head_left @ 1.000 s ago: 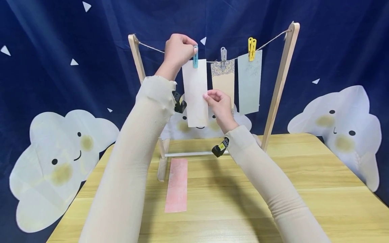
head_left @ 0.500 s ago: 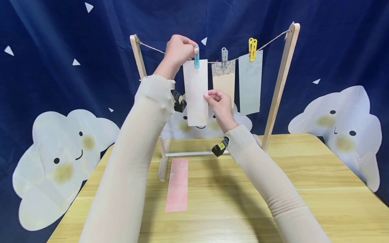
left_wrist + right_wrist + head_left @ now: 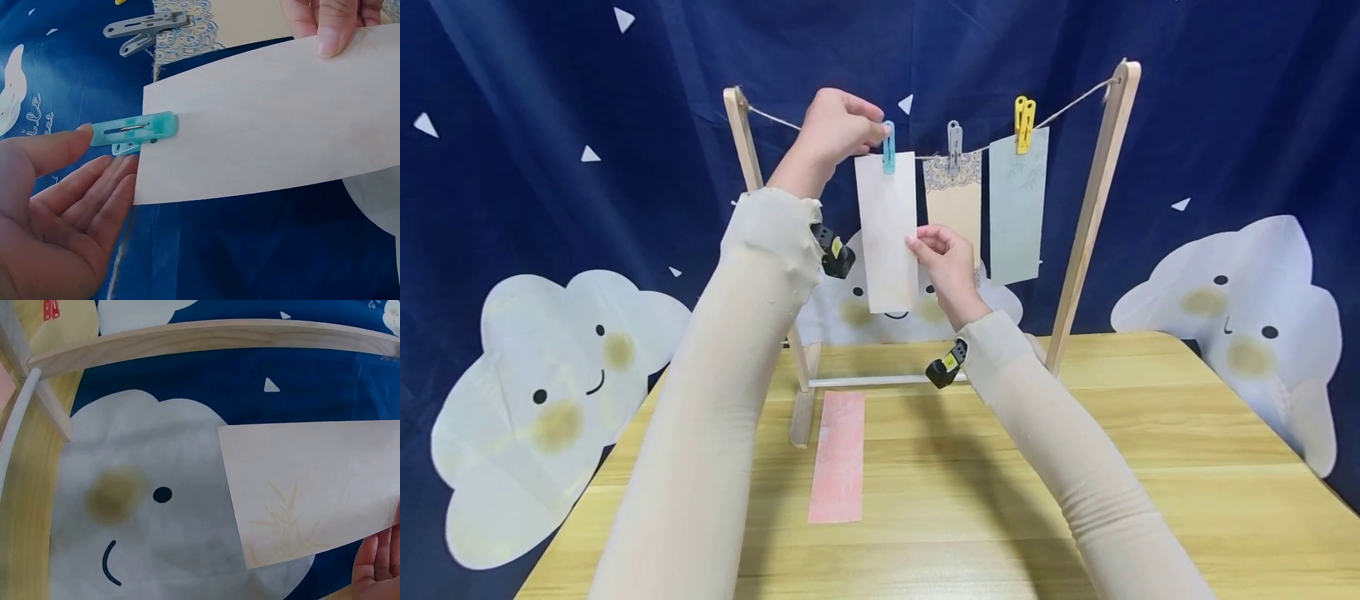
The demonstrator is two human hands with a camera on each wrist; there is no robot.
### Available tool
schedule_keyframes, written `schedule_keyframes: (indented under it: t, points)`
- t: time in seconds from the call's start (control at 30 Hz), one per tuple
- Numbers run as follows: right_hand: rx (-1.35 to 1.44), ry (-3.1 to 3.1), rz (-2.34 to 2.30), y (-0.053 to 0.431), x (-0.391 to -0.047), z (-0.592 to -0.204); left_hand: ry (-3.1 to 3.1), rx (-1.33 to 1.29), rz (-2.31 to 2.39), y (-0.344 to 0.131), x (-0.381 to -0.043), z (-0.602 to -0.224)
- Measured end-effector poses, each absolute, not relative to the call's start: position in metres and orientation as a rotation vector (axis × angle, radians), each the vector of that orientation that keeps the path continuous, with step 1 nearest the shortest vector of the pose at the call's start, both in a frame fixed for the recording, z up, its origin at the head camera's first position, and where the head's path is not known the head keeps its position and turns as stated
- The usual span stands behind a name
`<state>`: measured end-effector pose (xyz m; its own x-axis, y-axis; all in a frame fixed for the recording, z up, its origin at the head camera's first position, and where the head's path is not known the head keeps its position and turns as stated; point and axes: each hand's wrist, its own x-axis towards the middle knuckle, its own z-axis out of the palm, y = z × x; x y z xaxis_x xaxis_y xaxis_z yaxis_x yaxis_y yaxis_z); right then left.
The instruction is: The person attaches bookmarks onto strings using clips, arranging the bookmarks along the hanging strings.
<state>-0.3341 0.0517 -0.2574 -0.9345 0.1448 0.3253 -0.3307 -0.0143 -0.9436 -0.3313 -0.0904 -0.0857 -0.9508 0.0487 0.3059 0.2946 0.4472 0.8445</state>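
A teal clothespin (image 3: 889, 147) clips the top of a white paper strip (image 3: 886, 250) at the twine. My left hand (image 3: 837, 133) is beside it, thumb tip right at the clothespin's end. In the left wrist view, the fingers of this hand (image 3: 69, 212) are loosely extended under the clothespin's spread handles. My right hand (image 3: 946, 267) pinches the strip's right edge between thumb and fingers, about midway down. The right wrist view shows the strip's lower part (image 3: 306, 487), with a faint leaf print, and a few right-hand fingers (image 3: 381, 556) at its edge.
On the twine (image 3: 1075, 102) between two wooden posts (image 3: 1093, 208), a grey clothespin (image 3: 954, 146) holds a patterned strip (image 3: 953, 204) and a yellow one (image 3: 1024, 125) a pale green strip (image 3: 1018, 208). A pink strip (image 3: 837, 458) lies on the wooden table (image 3: 1150, 433).
My left hand has loosened from the teal clothespin and drawn slightly left, its fingers more spread. The right hand keeps pinching the white strip, almost unmoved.
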Motion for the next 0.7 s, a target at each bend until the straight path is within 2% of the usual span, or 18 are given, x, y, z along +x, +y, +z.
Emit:
schedule_keyframes:
  t: [0.4,0.7]
  points:
    - [0.161,-1.99,2.006,0.056,-0.336,-0.262,-2.242,-0.387,-1.7,-0.118,-0.317,-0.108]
    - [0.213,-1.981,2.035,0.058,-0.336,-0.271,-2.085,-0.508,-1.766,-0.15,-0.3,-0.165]
